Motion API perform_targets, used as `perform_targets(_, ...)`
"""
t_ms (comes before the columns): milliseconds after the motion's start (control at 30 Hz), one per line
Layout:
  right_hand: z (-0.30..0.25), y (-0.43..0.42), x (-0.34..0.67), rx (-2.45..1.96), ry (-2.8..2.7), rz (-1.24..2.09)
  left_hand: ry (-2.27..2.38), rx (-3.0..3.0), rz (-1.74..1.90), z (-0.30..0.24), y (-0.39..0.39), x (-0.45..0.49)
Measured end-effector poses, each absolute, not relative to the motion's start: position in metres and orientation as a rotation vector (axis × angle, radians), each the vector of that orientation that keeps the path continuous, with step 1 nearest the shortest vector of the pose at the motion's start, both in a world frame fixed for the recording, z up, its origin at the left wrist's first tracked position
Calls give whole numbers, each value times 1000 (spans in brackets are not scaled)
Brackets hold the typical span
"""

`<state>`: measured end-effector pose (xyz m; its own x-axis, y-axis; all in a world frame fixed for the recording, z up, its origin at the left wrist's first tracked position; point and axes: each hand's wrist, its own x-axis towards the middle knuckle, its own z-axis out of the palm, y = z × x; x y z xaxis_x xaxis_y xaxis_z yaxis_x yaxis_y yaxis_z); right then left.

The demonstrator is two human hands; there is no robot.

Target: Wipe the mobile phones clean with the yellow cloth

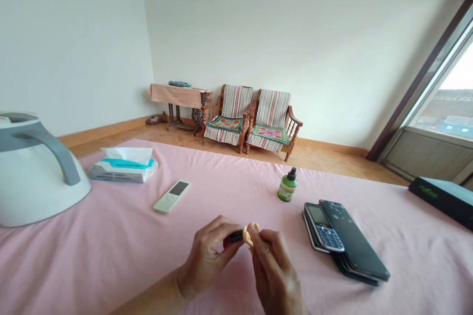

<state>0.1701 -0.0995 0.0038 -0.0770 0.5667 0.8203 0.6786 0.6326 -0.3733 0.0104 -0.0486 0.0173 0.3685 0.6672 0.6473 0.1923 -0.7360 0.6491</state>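
Close to the table's front edge, my left hand (pixel 209 251) pinches a small dark object (pixel 235 236), black with a hint of red at its lower side; its kind is not clear. Against the end of that object sits a small peach-coloured, folded piece (pixel 248 236), soft-looking, which the fingers of my right hand (pixel 273 268) press and hold. My fingers hide much of both items. Beyond my hands, a white keypad phone (pixel 172 197) lies to the left and a green bottle with a black cap (pixel 287 185) stands to the right.
To my right lie a keypad phone (pixel 325 229) and a stack of dark smartphones (pixel 356 238). A black box (pixel 439 202) rests at the far right. On the left are a tissue pack (pixel 123 172) and a white kettle (pixel 37 172). Pink cloth (pixel 148 246) covers the table.
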Motion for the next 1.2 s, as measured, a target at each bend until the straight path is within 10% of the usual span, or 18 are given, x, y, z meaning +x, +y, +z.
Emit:
perform_targets(800, 37, -93, 235, -1409, -1265, -80, 516, 2587, 712, 1, -49, 2)
perform_targets(1200, -7, -113, 194, -1425, -1915, 399, 770, 2469, 439, 10, -28, 4)
